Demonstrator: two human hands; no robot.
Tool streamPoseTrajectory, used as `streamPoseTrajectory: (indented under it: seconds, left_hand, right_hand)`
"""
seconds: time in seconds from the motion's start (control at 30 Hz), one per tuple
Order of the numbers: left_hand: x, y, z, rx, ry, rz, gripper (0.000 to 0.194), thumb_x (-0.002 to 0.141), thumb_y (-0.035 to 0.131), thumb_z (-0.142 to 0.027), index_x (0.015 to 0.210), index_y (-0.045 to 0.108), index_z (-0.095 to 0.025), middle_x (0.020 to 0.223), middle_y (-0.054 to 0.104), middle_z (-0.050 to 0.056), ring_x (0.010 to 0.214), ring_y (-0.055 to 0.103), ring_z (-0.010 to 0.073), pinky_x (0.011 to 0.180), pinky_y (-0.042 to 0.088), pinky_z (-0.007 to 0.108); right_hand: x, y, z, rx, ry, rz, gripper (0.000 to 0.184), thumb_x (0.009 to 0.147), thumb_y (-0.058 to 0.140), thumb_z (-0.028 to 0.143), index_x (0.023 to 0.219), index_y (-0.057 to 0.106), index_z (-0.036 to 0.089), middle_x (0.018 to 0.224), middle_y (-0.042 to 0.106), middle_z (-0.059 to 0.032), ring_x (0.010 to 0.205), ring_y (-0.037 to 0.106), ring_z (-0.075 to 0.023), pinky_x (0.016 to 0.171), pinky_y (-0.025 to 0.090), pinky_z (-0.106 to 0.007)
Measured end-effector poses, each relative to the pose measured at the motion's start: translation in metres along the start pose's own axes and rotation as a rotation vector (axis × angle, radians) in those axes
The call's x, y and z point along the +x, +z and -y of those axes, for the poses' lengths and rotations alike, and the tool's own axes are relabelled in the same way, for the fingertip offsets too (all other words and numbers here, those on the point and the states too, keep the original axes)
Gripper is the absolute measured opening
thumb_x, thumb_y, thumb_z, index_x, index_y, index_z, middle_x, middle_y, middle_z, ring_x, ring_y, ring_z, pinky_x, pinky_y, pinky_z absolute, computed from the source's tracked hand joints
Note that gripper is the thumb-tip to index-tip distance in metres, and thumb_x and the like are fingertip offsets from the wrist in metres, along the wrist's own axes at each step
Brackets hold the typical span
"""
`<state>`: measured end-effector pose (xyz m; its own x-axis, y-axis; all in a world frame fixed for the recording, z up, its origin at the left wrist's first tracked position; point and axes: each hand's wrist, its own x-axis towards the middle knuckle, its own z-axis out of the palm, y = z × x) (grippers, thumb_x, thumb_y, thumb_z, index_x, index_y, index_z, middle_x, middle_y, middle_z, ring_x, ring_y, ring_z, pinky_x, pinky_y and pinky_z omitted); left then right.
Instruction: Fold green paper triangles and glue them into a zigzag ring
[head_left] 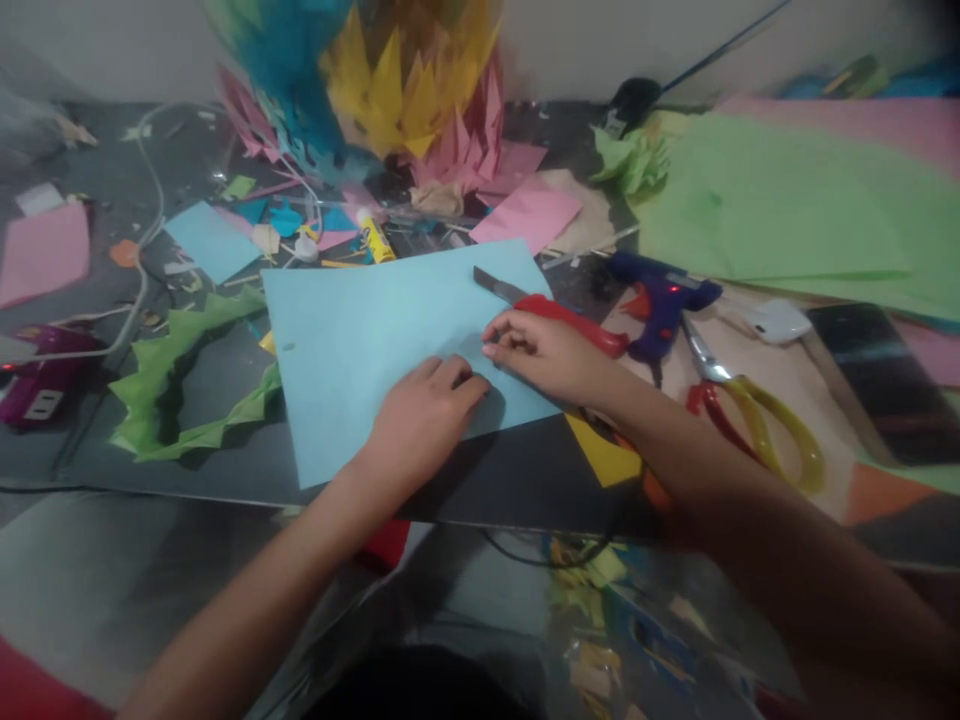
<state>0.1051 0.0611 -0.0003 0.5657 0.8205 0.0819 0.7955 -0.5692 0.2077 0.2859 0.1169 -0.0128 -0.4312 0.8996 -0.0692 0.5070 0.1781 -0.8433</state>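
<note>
A light blue sheet of paper (352, 340) lies at a slant on the dark table, its lower edge near the front. My left hand (427, 420) rests palm down on its lower part, fingers loosely bent against the paper. Over the sheet's right side, my right hand (544, 350) has thumb and forefinger brought together; anything between them is too small to make out. Just behind that hand lies a knife with a bare blade (499, 287) and red handle (577, 322), partly covered by the fingers. Left of the sheet is a green zigzag paper strip (154, 390), curved like a crown.
To the right are a blue glue gun (664, 295), scissors (757, 420), a dark phone (889, 375) and green sheets (787, 200). A glue stick (375, 236), paper scraps and a tall coloured paper piece (390, 90) stand behind. A purple plug adapter (49, 375) sits left.
</note>
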Motion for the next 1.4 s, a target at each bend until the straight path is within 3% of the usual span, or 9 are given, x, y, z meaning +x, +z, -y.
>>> streamPoseTrajectory:
  seconds: [0.2,0.37,0.53,0.7,0.9,1.1,1.4]
  left_hand:
    - [0.009,-0.004,0.000,0.069,0.036,0.091,0.021,0.091,0.042,-0.016,0.105,0.056,-0.020,0.096,0.055,0.005,0.086,0.054,0.0185,0.063,0.046,0.026]
    - [0.012,0.003,0.000,0.112,0.037,0.053,0.024,0.089,0.040,-0.011,0.106,0.055,-0.020,0.096,0.055,0.006,0.083,0.054,0.0180,0.062,0.046,0.027]
    - [0.011,0.005,0.004,-0.071,-0.018,0.013,0.020,0.090,0.037,-0.010,0.092,0.055,-0.018,0.091,0.058,0.004,0.084,0.054,0.0164,0.067,0.046,0.027]
    - [0.011,0.001,0.008,-0.205,-0.024,0.003,0.017,0.091,0.041,-0.017,0.092,0.058,-0.018,0.092,0.059,0.002,0.087,0.056,0.0151,0.074,0.046,0.027]
    - [0.016,-0.008,-0.001,-0.007,-0.009,0.102,0.017,0.091,0.043,-0.019,0.098,0.058,-0.018,0.096,0.058,0.005,0.088,0.056,0.0179,0.062,0.047,0.025]
    - [0.018,-0.007,-0.017,0.235,0.052,0.153,0.029,0.089,0.034,-0.007,0.113,0.049,-0.012,0.105,0.055,0.012,0.089,0.055,0.0211,0.056,0.048,0.026]
    - [0.023,-0.003,-0.009,0.205,0.116,0.131,0.026,0.089,0.031,-0.006,0.104,0.051,-0.006,0.098,0.057,0.014,0.090,0.054,0.0229,0.067,0.049,0.031]
  right_hand:
    - [0.001,-0.001,0.001,0.024,-0.010,0.007,0.024,0.082,0.054,0.042,0.089,0.055,0.018,0.060,0.050,0.0039,0.055,0.046,-0.0106,0.051,0.030,-0.024]
    - [0.001,-0.001,0.000,0.035,-0.008,0.015,0.023,0.083,0.053,0.041,0.090,0.055,0.019,0.060,0.050,0.0040,0.054,0.046,-0.0106,0.050,0.029,-0.024]
    - [0.001,-0.002,-0.003,0.028,-0.005,0.011,0.024,0.084,0.052,0.043,0.091,0.054,0.020,0.058,0.048,0.0047,0.052,0.042,-0.0104,0.049,0.027,-0.025]
    - [0.000,-0.003,-0.001,0.031,0.015,0.015,0.024,0.084,0.052,0.043,0.090,0.054,0.020,0.058,0.048,0.0045,0.051,0.041,-0.0100,0.048,0.025,-0.025]
    - [0.000,-0.003,-0.001,0.044,0.009,0.012,0.025,0.084,0.053,0.044,0.092,0.055,0.020,0.060,0.051,0.0039,0.052,0.041,-0.0099,0.049,0.027,-0.025]
    - [0.000,-0.004,0.000,0.005,0.000,0.003,0.023,0.085,0.051,0.041,0.092,0.054,0.020,0.065,0.054,0.0018,0.056,0.045,-0.0110,0.051,0.030,-0.025]
    - [0.000,-0.005,0.004,0.056,0.037,-0.005,0.017,0.086,0.051,0.037,0.087,0.052,0.020,0.057,0.049,0.0040,0.049,0.042,-0.0097,0.047,0.029,-0.024]
